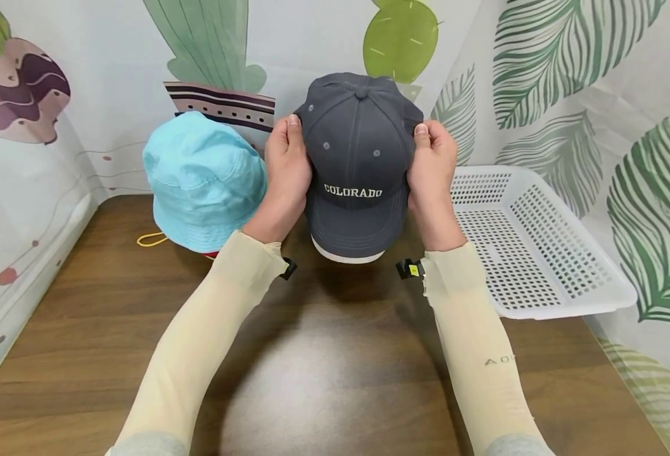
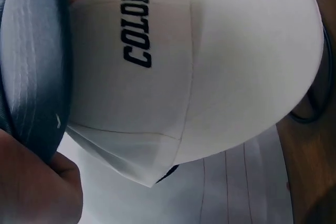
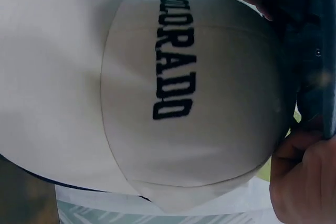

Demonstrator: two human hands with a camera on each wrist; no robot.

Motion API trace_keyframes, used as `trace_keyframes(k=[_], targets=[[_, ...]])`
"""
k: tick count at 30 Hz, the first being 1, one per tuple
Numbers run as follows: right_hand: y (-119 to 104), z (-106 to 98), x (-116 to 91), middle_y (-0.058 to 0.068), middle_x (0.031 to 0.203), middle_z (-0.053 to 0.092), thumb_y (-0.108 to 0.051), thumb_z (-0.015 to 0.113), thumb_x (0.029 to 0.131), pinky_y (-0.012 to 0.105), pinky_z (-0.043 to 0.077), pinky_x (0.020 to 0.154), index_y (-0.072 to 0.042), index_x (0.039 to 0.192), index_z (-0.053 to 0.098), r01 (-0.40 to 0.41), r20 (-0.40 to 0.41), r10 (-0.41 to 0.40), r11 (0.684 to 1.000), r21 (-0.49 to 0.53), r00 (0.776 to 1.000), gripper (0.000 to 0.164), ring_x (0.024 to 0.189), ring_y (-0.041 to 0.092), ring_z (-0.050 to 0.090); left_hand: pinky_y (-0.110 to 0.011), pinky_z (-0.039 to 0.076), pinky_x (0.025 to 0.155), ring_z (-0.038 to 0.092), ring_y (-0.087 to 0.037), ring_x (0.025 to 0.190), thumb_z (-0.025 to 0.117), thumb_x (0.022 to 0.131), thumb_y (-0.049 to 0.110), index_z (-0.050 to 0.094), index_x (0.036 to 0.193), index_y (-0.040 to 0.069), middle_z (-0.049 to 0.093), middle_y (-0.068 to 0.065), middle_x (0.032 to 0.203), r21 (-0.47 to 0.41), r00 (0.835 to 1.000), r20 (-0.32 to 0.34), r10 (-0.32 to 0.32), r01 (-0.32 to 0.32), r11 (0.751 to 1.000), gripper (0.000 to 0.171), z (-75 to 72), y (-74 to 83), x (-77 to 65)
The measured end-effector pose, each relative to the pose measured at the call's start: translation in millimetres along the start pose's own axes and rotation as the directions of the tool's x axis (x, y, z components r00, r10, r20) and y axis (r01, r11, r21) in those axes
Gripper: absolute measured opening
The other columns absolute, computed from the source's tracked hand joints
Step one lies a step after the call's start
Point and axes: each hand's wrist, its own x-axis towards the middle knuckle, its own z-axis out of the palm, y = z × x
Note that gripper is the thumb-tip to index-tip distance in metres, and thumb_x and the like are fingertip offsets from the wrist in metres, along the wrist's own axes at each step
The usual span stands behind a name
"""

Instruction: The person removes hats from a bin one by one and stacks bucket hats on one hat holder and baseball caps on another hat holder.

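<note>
A dark grey-blue baseball cap (image 1: 359, 158) with "COLORADO" across its front is held up by both hands, its brim toward the person. My left hand (image 1: 289, 166) grips its left edge, thumb on top. On the opposite edge my right hand (image 1: 434, 163) grips in the same way. Below it is a white cap (image 2: 252, 66) with "COLORADO" in dark letters, whose brim (image 1: 349, 258) peeks out under the dark one in the head view. Both wrist views show the dark cap's edge above the white crown (image 3: 226, 103).
A light blue bucket hat (image 1: 198, 183) stands left of the caps, with a yellow cord (image 1: 151, 240) and a bit of red below it. A white perforated basket (image 1: 574, 309) is at the right of the wooden table (image 1: 323, 392). A plant-patterned cloth (image 1: 113, 57) hangs behind.
</note>
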Motion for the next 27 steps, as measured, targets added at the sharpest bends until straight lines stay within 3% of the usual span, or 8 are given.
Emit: trace_keyframes(k=[5,9,16,20,24,27], targets=[[4,1,6,-0.003,0.068,0.044,-0.01,0.055,0.11,0.032,0.042,0.065,-0.011,0.076,0.063,-0.037,-0.02,0.035,0.995,-0.088,0.999,0.035,0.064,0.013,0.046,-0.03,0.041,0.074,0.052,-0.015,0.076,0.045,0.115,0.028,0.055,0.084,0.015,0.046,0.001,0.076,0.186,1.0,-0.023,-0.006,0.01,0.983,0.035,-1.9,-3.7,5.8],[7,0,9,-0.002,0.076,0.049,-0.011,0.055,0.111,0.035,0.045,0.073,-0.009,0.08,0.064,-0.09,-0.027,0.086,0.981,-0.17,0.996,0.032,0.072,0.015,0.051,-0.03,0.041,0.073,0.053,-0.016,0.078,0.045,0.115,0.031,0.057,0.085,0.016,0.048,-0.001,0.079,0.276,0.998,-0.033,-0.054,0.061,0.959,0.036,-2.0,-8.4,10.7],[9,-2,15,0.002,0.094,0.057,-0.018,0.052,0.112,0.044,0.053,0.091,-0.002,0.102,0.073,-0.193,-0.041,0.19,0.924,-0.329,0.981,0.028,0.09,0.02,0.056,-0.03,0.041,0.073,0.053,-0.017,0.079,0.049,0.114,0.035,0.066,0.096,0.012,0.05,0.001,0.08,0.344,0.988,-0.063,-0.138,0.151,0.927,0.033,1.7,-14.7,14.8],[12,-3,18,0.005,0.095,0.059,-0.019,0.052,0.113,0.042,0.053,0.089,0.003,0.114,0.074,-0.213,-0.041,0.215,0.889,-0.405,0.976,0.032,0.091,0.022,0.057,-0.029,0.044,0.074,0.055,-0.016,0.081,0.051,0.113,0.035,0.071,0.111,0.008,0.054,0.003,0.084,0.343,0.981,-0.082,-0.175,0.193,0.919,0.034,3.3,-19.2,17.0],[17,-5,21,0.011,0.109,0.067,-0.019,0.053,0.111,0.038,0.054,0.087,0.003,0.115,0.077,-0.223,-0.051,0.224,0.868,-0.444,0.973,0.032,0.096,0.023,0.06,-0.029,0.046,0.077,0.056,-0.015,0.084,0.052,0.113,0.036,0.072,0.117,0.007,0.056,0.004,0.086,0.369,0.976,-0.09,-0.198,0.218,0.903,0.036,6.3,-24.3,19.4],[23,-7,23,0.012,0.11,0.071,-0.015,0.054,0.108,0.036,0.055,0.082,0.002,0.103,0.079,-0.225,-0.052,0.226,0.868,-0.442,0.973,0.03,0.094,0.022,0.061,-0.029,0.046,0.077,0.056,-0.015,0.084,0.053,0.112,0.037,0.072,0.115,0.007,0.055,0.004,0.086,0.39,0.971,-0.098,-0.216,0.237,0.89,0.036,8.0,-27.3,20.7]])
